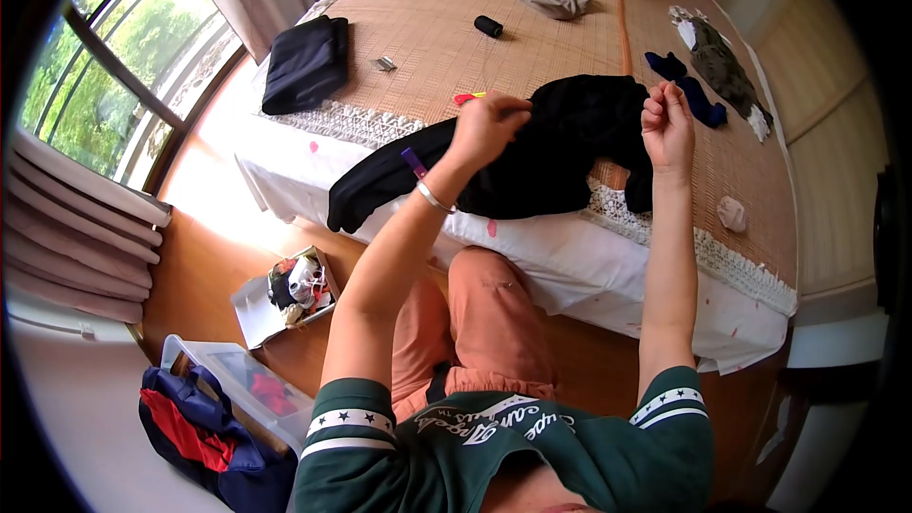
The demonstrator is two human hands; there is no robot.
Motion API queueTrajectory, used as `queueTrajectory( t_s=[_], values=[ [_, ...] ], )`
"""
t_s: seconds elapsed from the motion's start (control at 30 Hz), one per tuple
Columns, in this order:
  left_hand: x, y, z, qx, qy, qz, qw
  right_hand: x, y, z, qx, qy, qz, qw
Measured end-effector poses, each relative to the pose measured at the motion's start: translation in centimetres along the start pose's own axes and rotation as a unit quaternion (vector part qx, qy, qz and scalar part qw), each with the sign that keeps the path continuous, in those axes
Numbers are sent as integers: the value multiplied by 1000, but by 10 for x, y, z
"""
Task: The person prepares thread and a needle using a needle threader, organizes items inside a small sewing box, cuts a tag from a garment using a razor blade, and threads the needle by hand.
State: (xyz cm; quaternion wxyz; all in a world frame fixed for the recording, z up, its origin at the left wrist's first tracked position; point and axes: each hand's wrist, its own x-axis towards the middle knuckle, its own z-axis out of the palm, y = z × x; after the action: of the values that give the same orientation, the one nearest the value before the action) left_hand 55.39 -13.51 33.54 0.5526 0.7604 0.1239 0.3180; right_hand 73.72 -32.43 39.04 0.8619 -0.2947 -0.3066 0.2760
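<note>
A black garment (556,157) is seen spread along the near edge of the bed (418,19), with its long axis running roughly across the view. Its narrow end (356,195) is pointed toward the lower left and laid over the white crocheted border (366,125), while its broader, bunched part is set to the right, where a short piece is turned down toward the near edge. Above the middle of the garment, the left hand (492,128) is held with its fingers bent and pointed to the right; whether the fingertips are closed on anything cannot be told. The right hand (669,123) is raised at the garment's right end, with thumb and fingertips brought together and pointed up; anything pinched there is too small to be made out. A metallic bracelet (435,198) is worn on the left wrist, and a purple strip (413,162) is seen beside it. A small red and yellow item (467,97) is placed just beyond the garment, near the left hand. Farther up the bed, a black spool (488,27) is laid on its side, and a folded dark cloth (306,65) is set toward the left edge. Dark blue fabric (701,103) is seen just beside the right hand.
</note>
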Motion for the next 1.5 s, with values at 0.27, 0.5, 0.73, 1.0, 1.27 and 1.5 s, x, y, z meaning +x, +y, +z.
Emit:
queueTrajectory(
  t_s=[0.27, 0.5, 0.73, 1.0, 1.27, 1.5],
  values=[
    [27, -20, -47, 429, 43, 82, 898, -8, -10, 7, -10, 22, -16, 1000],
    [44, -29, -46, 473, -45, 46, 878, -14, -18, 9, -7, 8, -20, 1000],
    [47, -43, -46, 517, -35, 99, 849, -19, -30, 13, -7, -10, -46, 999],
    [48, -21, -39, 389, 6, 52, 920, -29, -55, 20, -8, -26, -81, 996],
    [61, -19, -25, 283, 0, 44, 958, -36, -75, 24, -36, -32, -104, 993],
    [59, -27, -21, 257, -15, 73, 964, -35, -86, 19, -28, -28, -113, 993]
  ],
)
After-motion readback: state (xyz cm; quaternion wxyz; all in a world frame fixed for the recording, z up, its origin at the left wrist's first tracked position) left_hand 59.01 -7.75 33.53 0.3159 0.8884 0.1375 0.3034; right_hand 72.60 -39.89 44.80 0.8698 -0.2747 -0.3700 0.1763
